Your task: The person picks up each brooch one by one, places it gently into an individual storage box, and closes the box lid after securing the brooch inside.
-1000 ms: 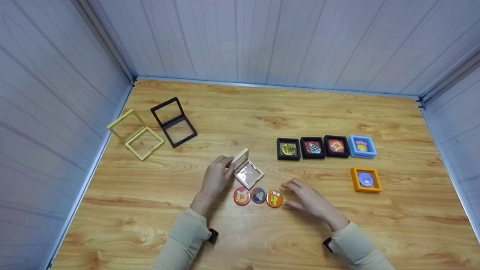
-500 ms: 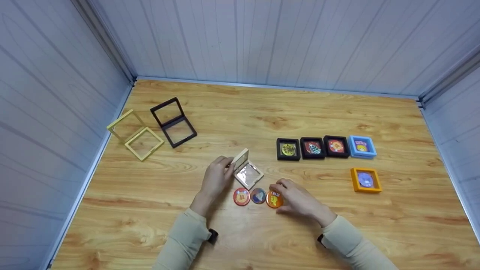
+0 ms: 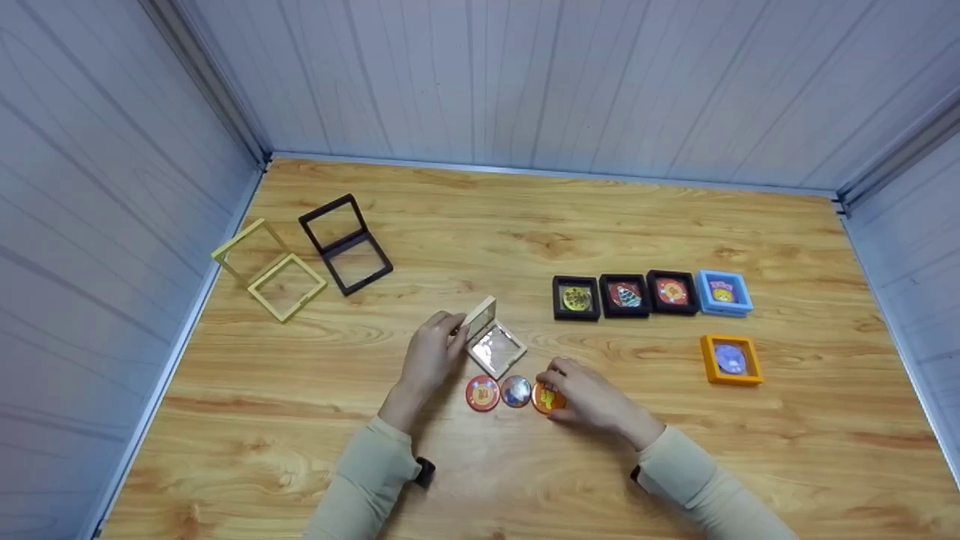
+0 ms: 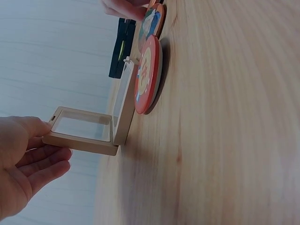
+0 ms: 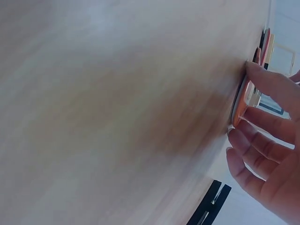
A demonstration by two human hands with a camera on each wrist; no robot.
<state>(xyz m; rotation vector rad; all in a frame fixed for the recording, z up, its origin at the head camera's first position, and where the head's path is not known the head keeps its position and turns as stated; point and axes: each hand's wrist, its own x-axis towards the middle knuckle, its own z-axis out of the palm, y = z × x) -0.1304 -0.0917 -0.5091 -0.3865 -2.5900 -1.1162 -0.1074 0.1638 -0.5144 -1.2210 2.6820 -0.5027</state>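
Observation:
My left hand [image 3: 430, 356] pinches the raised lid of a small cream display case [image 3: 497, 350] between thumb and fingers. Seen from the left wrist, the display case [image 4: 84, 126] stands hinged open, its clear film bare. Just in front of it lie a red round badge [image 3: 482, 393], a blue-grey round badge [image 3: 516, 391] and an orange round badge [image 3: 547, 398] in a row. My right hand [image 3: 592, 397] has its thumb and fingers at opposite edges of the orange badge, partly covering it. In the right wrist view, this orange badge [image 5: 240, 104] lies flat on the wood between them.
An opened yellow frame [image 3: 289, 286] and an opened black frame [image 3: 358, 262] stand at the left. On the right are several closed cases with badges inside: black cases [image 3: 577, 318], a light blue case [image 3: 726, 309] and an orange case [image 3: 733, 379]. Panelled walls edge the table.
My right hand has moved left from beside the orange badge and taken its edges between thumb and fingers. The left hand keeps its hold on the cream display case's lid.

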